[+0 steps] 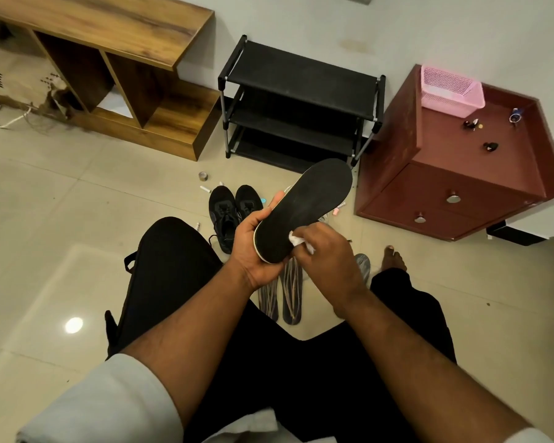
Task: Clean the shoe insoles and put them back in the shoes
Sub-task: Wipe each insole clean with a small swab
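Observation:
My left hand (257,247) grips the heel end of a black insole (311,206) with a pale edge, held up with its toe pointing away to the right. My right hand (325,251) pinches a small white wipe (296,240) and presses it on the insole near the heel. A pair of black shoes (229,212) stands on the floor beyond my hands. Two striped grey insoles (283,295) lie on the floor below my hands, and another grey one (362,265) lies partly hidden to the right.
A black shoe rack (301,103) stands against the wall, between a wooden shelf unit (125,75) and a maroon drawer cabinet (461,174) bearing a pink basket (450,91). A tape roll (203,176) and small items litter the floor. My bare foot (394,259) rests at right.

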`<state>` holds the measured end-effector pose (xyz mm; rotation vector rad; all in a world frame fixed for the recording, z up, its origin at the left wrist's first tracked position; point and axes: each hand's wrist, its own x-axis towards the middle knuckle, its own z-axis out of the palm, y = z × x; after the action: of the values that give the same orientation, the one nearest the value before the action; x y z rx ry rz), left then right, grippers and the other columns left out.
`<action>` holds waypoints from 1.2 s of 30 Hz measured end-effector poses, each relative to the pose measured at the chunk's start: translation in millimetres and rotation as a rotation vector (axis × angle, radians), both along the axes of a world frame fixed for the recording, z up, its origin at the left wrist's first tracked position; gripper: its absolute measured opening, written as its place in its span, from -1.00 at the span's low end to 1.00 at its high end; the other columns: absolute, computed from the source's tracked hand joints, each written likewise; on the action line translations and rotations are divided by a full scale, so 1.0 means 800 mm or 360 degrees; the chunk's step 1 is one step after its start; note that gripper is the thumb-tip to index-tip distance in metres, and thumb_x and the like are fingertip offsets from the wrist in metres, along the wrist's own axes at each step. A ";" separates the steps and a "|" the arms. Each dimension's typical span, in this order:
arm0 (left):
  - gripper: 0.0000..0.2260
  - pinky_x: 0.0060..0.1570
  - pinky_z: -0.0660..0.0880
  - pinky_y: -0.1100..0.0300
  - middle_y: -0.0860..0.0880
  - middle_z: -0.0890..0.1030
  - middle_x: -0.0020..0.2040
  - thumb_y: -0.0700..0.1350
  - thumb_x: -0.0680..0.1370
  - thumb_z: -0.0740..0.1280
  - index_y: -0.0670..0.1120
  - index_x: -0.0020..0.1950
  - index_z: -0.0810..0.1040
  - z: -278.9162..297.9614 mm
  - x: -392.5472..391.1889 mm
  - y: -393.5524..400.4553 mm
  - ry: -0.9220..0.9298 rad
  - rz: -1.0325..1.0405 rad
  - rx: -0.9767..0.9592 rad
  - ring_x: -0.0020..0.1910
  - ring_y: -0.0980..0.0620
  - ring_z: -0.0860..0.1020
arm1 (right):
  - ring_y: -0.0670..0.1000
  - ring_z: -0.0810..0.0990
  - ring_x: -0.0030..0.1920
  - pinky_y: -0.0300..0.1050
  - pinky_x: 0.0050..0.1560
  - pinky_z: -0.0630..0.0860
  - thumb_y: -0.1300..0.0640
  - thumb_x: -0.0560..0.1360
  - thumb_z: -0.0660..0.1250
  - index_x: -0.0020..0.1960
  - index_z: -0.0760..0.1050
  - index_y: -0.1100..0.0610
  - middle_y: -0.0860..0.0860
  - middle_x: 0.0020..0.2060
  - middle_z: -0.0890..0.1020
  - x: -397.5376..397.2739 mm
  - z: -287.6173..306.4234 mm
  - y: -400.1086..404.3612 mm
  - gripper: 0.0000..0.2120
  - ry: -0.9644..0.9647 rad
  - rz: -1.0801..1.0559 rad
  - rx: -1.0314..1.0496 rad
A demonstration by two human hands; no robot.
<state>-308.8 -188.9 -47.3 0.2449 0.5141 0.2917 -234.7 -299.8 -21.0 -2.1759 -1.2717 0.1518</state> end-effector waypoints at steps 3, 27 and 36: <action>-0.65 0.34 0.42 -0.11 -0.17 0.58 0.29 -0.03 0.58 0.20 -0.02 0.31 0.59 -0.001 -0.001 0.001 -0.0036 0.0006 -0.0029 0.31 -0.22 0.51 | -0.11 0.53 -0.08 -0.19 0.05 0.54 0.21 0.48 0.39 0.08 0.60 0.20 0.08 -0.05 0.64 -0.014 0.005 0.003 -0.81 0.0094 0.0175 0.0039; -0.20 0.12 0.46 0.04 -0.14 0.54 -0.04 0.43 0.46 0.15 -0.23 0.34 0.50 0.000 0.014 -0.007 0.0075 -0.0249 0.0090 -0.06 -0.05 0.52 | -0.21 0.52 -0.23 -0.61 -0.26 0.32 0.13 0.50 0.38 -0.03 0.62 0.10 -0.12 -0.22 0.58 -0.011 0.007 -0.001 -0.92 0.0536 -0.0448 -0.0095; -0.25 0.17 0.50 -0.04 -0.23 0.66 -0.06 0.41 0.54 0.04 -0.22 0.22 0.60 0.000 0.014 -0.003 0.0205 -0.0090 0.0099 -0.07 -0.13 0.62 | -0.21 0.55 -0.23 -0.53 -0.29 0.39 0.20 0.45 0.41 -0.06 0.63 0.08 -0.17 -0.25 0.60 -0.015 0.019 -0.001 -0.91 0.0847 -0.0425 -0.0074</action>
<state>-297.9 -191.5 -47.4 0.3399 0.6247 0.2382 -246.5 -300.5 -6.1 -2.1201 -0.6809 0.6084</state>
